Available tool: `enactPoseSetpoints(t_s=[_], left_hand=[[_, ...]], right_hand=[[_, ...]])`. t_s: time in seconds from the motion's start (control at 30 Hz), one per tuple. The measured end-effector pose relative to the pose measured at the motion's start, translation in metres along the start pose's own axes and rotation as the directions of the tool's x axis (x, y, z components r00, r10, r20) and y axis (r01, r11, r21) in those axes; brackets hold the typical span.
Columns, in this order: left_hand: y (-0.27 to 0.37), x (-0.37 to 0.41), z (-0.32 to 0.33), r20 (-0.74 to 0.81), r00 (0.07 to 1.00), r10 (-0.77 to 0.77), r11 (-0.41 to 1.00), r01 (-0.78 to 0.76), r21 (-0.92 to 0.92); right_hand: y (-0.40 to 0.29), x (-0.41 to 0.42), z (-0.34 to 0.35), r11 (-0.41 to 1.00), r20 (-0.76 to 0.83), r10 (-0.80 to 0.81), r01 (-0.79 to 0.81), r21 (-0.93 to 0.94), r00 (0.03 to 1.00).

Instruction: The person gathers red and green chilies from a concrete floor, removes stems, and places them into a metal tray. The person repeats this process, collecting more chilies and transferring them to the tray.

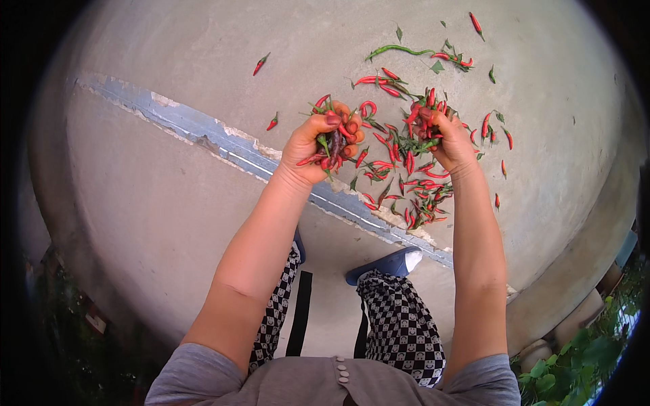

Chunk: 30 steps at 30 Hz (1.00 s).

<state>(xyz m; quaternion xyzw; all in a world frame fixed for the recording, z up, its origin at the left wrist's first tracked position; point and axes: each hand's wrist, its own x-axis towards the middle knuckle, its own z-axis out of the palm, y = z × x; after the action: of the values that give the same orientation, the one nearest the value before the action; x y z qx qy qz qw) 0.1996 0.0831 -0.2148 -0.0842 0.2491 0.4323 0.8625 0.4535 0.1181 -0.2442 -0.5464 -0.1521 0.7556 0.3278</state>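
My left hand [317, 142] is closed around a bunch of red and dark chili peppers [334, 144], palm turned up, with green stems sticking out between the fingers. To its right, my right hand [447, 134] grips another cluster of red chili peppers [429, 109] with green stems and leaves. Between and below both hands, many loose red chili peppers [410, 162] lie scattered on the concrete floor [203, 76]. A long green chili pepper [398, 48] lies beyond the hands, beside a small leafy sprig with red chilies [454, 60].
A blue-grey strip with chipped edges [244, 157] crosses the floor diagonally. My feet in blue shoes [383, 266] stand behind it. Single chilies lie farther out, one at the far right [476, 25]. Green plants [574, 365] grow beyond the floor's edge at lower right.
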Motion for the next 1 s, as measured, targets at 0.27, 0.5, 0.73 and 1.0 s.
enactPoseSetpoints(t_s=[0.27,0.5,0.73,1.0], left_hand=[[-0.010,-0.152,0.102,-0.076,0.995,0.065,0.996,-0.069,-0.051],[-0.056,-0.340,0.173,-0.117,0.946,0.303,0.953,-0.299,0.045],[-0.202,-0.529,0.171,-0.103,0.753,0.650,0.703,-0.647,-0.294],[-0.356,-0.738,0.089,-0.337,0.557,0.759,0.424,-0.816,-0.393]], right_hand=[[0.027,-0.219,0.034,0.916,-0.029,0.269,-0.246,0.317,0.963],[-0.012,-0.365,0.100,0.918,0.269,0.388,-0.397,-0.022,0.882],[-0.029,-0.441,0.187,0.685,0.332,0.584,-0.230,-0.691,0.741],[0.120,-0.564,0.299,0.390,0.159,0.772,-0.261,-0.883,0.616]])
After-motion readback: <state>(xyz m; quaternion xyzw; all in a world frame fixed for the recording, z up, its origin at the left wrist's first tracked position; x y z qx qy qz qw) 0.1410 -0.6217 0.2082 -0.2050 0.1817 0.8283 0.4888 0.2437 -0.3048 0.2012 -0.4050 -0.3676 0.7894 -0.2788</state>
